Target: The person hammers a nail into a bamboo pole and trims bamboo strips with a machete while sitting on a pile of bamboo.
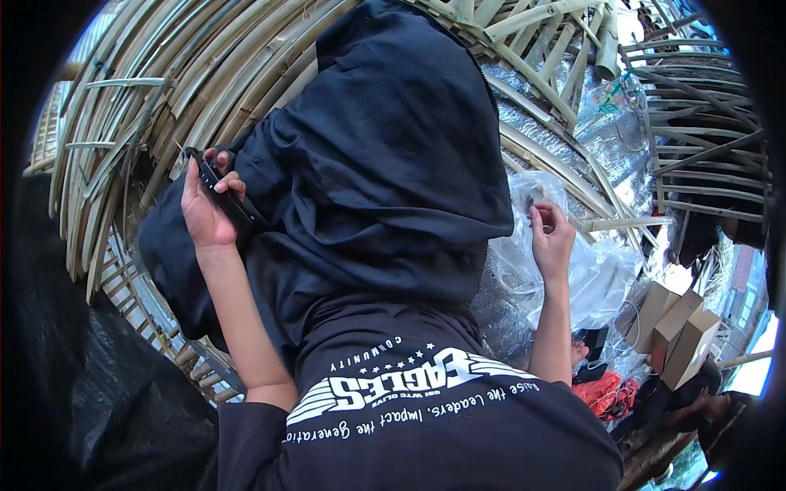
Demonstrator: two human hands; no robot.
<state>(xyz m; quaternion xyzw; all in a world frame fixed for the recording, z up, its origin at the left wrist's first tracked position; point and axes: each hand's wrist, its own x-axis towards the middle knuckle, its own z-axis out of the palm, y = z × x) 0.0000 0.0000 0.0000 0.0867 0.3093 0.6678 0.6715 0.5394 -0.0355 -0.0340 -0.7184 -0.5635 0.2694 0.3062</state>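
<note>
Bamboo slats [205, 57] arch across the top and left of the view, with silver foil sheeting [606, 147] behind them on the right. A dark tarp [90, 393] fills the lower left. Lower right holds cardboard boxes [675, 327] and a red cloth [606, 393], crowded close together.

A large dark cloth [393, 147] hangs down the middle and takes up most of the centre. Its left edge runs against the slats; its right edge ends just beside a clear plastic bag [573, 262]. Open room is scant: a narrow strip between the cloth and the slats on the left, and the pocket of foil and bag on the right.

Left hand [205, 209] is raised, forearm rising from the lower edge, wrist bent inward. Fingers are wrapped round a slim black tool [225, 196], which lies slantwise against the cloth's left edge. The grip is closed and firm on it.

Right hand [553, 237] is raised at similar height, forearm upright, well apart from the left. Fingertips are pinched narrowly on the upper fold of the bag. What lies between them besides plastic cannot be told.
</note>
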